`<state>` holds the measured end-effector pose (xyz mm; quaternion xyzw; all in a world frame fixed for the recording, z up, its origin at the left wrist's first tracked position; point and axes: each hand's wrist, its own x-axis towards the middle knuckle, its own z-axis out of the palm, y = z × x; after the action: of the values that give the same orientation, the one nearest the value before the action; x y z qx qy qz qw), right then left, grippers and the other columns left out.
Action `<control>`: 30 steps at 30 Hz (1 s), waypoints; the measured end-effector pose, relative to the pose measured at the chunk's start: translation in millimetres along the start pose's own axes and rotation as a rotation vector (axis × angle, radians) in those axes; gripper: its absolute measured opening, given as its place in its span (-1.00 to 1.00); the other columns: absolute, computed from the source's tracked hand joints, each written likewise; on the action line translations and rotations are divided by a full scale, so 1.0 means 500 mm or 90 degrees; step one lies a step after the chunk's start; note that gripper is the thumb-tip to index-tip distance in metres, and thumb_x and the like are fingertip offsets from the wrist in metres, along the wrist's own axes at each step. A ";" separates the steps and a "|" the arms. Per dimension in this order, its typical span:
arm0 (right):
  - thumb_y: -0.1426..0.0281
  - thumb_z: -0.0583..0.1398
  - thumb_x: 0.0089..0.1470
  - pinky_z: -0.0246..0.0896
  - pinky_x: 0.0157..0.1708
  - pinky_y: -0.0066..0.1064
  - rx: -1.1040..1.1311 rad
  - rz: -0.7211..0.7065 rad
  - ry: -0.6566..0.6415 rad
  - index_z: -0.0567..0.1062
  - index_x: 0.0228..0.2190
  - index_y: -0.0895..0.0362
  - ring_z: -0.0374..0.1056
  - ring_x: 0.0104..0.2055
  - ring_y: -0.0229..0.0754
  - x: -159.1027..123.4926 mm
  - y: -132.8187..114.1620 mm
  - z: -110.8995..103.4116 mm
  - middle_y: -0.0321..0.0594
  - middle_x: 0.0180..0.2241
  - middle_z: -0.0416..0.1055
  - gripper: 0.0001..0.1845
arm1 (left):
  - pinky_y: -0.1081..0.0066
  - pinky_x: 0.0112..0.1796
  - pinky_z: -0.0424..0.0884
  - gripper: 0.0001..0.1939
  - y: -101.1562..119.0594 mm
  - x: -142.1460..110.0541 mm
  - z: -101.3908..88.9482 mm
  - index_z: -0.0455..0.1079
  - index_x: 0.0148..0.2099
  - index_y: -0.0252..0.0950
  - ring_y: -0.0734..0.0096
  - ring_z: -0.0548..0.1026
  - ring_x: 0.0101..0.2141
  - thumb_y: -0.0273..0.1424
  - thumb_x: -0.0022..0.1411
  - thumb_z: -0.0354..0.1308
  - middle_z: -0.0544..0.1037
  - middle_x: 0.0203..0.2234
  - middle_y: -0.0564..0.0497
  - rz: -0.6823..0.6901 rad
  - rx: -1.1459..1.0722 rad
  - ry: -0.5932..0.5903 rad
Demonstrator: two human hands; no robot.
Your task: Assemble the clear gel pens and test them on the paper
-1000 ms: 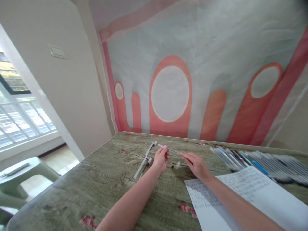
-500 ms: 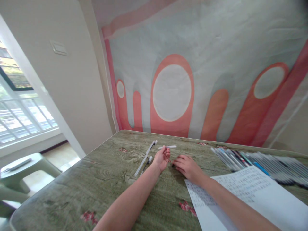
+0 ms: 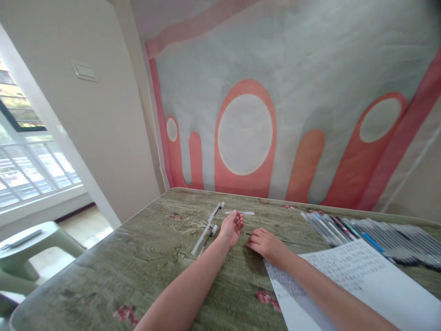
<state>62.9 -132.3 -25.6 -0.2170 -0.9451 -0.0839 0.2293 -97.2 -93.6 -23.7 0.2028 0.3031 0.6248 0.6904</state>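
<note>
My left hand [image 3: 231, 229] is closed, palm turned up and fingers curled. Its thumb and fingertips pinch a clear whitish pen barrel [image 3: 247, 213], which juts out on both sides. Just right of it, my right hand [image 3: 266, 245] is low over the table, knuckles up and fingers bent together. A thin dark piece [image 3: 245, 233] pokes out at its fingertips; its kind is too small to make out. Left of my left hand lie another clear barrel [image 3: 200, 240], a pen part with a dark piece inside [image 3: 216, 211] and a dark-tipped pen part [image 3: 211, 233].
A long row of clear pens [image 3: 396, 239], with several coloured ones, lies at the right on the wood-patterned table [image 3: 155, 276]. A handwritten sheet [image 3: 386, 294] lies under my right forearm. Behind the table is a patterned wall covering [image 3: 296, 69]; a green stool [image 3: 37, 243] stands left.
The barrel in my left hand has tilted slightly, its right end now lower. My right fingers have shifted slightly, and the thin dark piece shows more to their left.
</note>
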 end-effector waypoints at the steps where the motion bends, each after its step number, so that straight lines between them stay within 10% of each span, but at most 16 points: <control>1: 0.43 -0.02 0.13 0.12 -0.19 -0.33 0.024 0.002 0.022 0.45 -0.29 0.10 0.23 -0.23 -0.20 -0.001 0.001 0.000 -0.17 -0.36 0.40 -0.75 | 0.68 -0.56 0.35 -0.84 0.000 0.000 0.000 0.31 -0.32 -0.41 0.67 0.38 -0.58 -0.38 0.15 0.06 0.42 -0.54 0.01 0.003 0.005 0.000; 11: 0.25 0.05 0.06 0.25 -0.25 -0.31 0.285 0.432 0.449 0.46 -0.33 0.12 0.32 -0.27 -0.16 -0.022 0.051 0.001 -0.14 -0.32 0.40 -0.74 | 0.61 -0.47 0.39 -0.87 -0.014 -0.010 0.005 0.32 -0.32 -0.43 0.62 0.41 -0.54 -0.42 0.14 0.08 0.45 -0.52 -0.02 0.002 0.027 -0.054; 30: 0.31 0.06 0.06 0.25 -0.25 -0.35 0.300 0.395 0.431 0.44 -0.35 0.12 0.31 -0.27 -0.19 -0.018 0.039 -0.010 -0.16 -0.32 0.38 -0.80 | 0.57 -0.43 0.38 -0.83 -0.027 -0.015 0.008 0.31 -0.31 -0.42 0.58 0.41 -0.52 -0.39 0.10 0.12 0.45 -0.52 -0.02 0.018 0.068 -0.093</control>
<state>81.0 -119.3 -24.2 -0.3905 -0.7023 0.1374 0.5791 -84.7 -102.5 -28.1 0.2886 0.2822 0.6011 0.6898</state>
